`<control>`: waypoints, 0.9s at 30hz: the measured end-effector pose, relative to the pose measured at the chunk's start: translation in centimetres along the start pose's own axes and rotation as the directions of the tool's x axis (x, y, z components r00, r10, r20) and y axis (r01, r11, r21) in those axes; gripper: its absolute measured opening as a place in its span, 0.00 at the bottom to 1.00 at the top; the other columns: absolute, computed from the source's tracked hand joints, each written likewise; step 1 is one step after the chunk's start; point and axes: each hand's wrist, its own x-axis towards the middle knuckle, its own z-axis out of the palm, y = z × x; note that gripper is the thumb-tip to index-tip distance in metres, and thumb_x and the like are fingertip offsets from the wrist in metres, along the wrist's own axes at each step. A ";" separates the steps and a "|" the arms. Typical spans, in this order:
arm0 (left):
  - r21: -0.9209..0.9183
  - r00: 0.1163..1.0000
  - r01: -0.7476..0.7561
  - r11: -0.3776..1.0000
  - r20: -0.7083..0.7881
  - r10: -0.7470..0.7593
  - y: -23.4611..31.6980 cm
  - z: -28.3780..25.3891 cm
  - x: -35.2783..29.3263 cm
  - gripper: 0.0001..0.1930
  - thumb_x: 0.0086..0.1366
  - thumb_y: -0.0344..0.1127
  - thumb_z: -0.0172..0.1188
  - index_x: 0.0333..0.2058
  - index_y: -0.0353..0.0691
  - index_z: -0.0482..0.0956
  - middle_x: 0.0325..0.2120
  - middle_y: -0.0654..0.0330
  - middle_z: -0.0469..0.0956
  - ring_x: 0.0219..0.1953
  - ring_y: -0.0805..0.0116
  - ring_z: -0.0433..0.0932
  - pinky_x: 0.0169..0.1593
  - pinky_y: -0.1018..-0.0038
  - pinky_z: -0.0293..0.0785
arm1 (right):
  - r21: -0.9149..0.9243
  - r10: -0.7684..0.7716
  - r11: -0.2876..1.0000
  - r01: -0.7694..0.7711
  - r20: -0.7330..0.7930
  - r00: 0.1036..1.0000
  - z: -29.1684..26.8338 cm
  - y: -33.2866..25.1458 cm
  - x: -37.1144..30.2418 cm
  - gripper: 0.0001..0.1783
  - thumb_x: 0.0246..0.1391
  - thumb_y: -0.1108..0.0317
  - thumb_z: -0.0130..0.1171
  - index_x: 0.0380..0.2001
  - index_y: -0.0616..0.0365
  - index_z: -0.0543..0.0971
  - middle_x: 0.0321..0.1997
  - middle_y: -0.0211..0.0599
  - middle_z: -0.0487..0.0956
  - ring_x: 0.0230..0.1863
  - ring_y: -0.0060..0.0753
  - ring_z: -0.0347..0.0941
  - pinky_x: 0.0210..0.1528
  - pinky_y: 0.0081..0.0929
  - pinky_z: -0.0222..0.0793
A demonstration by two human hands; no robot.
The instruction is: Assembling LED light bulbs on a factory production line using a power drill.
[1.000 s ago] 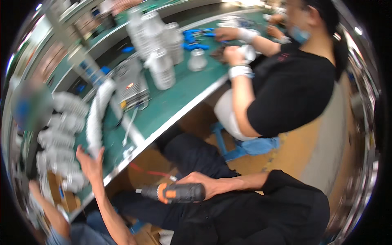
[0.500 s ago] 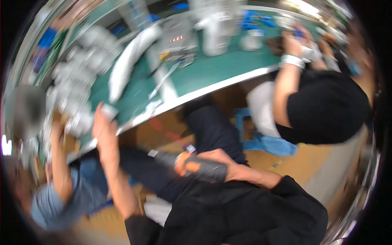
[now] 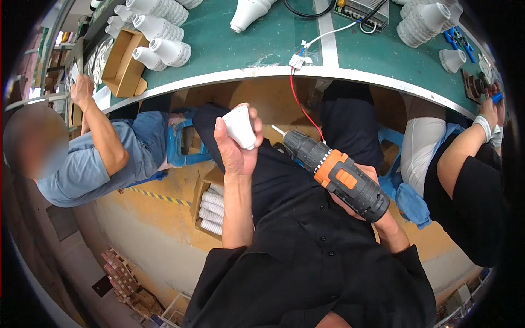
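Note:
A white plastic cup-shaped housing [image 3: 239, 127], narrower at its lower end, is held by my left hand [image 3: 238, 159], with the thumb on one side and fingers round the other. It is above my lap, short of the bench edge. My right hand [image 3: 367, 174] is wrapped round the grip of a black and orange cordless drill [image 3: 344, 177]. The drill slants up and left, its thin pale bit [image 3: 278, 129] pointing toward the housing but apart from it. The drill body hides part of my right hand.
The green bench [image 3: 229, 57] carries stacked white housings [image 3: 161, 27], a cardboard box [image 3: 121, 64] and a metal power unit [image 3: 365, 12]. A red wire [image 3: 293, 93] hangs from its edge. Co-workers sit on both sides. A carton of white parts [image 3: 200, 210] stands on the floor.
My left hand has come back from the bench's left edge to above my lap, holding the white housing. The drill now points more steeply upward. The whole view has shifted.

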 end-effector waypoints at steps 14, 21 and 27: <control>-0.293 0.997 -0.016 0.956 -0.074 -0.006 -1.8 1.4 -0.4 0.39 0.63 0.58 0.52 0.64 0.33 0.64 0.42 0.52 0.71 0.38 0.63 0.69 0.40 0.69 0.68 | 0.018 0.066 0.998 -0.068 0.086 0.994 1.4 -0.4 0.3 0.13 0.43 0.75 0.67 0.32 0.68 0.77 0.29 0.44 0.78 0.28 0.45 0.78 0.32 0.31 0.73; -0.199 0.977 -0.119 0.973 -0.196 0.079 -2.2 2.1 -0.3 0.36 0.67 0.62 0.44 0.59 0.34 0.70 0.35 0.53 0.75 0.30 0.64 0.70 0.33 0.70 0.67 | -0.013 0.116 0.993 -0.115 0.141 0.983 1.3 0.5 -0.1 0.17 0.36 0.75 0.70 0.34 0.62 0.78 0.33 0.43 0.80 0.32 0.49 0.80 0.37 0.33 0.78; -0.145 0.974 -0.142 0.979 -0.196 0.112 -2.6 2.3 -0.2 0.35 0.71 0.62 0.38 0.56 0.34 0.73 0.30 0.53 0.76 0.26 0.65 0.71 0.30 0.72 0.66 | 0.008 0.062 0.998 -0.063 0.087 0.994 1.6 0.0 0.4 0.13 0.43 0.73 0.67 0.32 0.67 0.76 0.28 0.46 0.77 0.27 0.51 0.76 0.31 0.35 0.71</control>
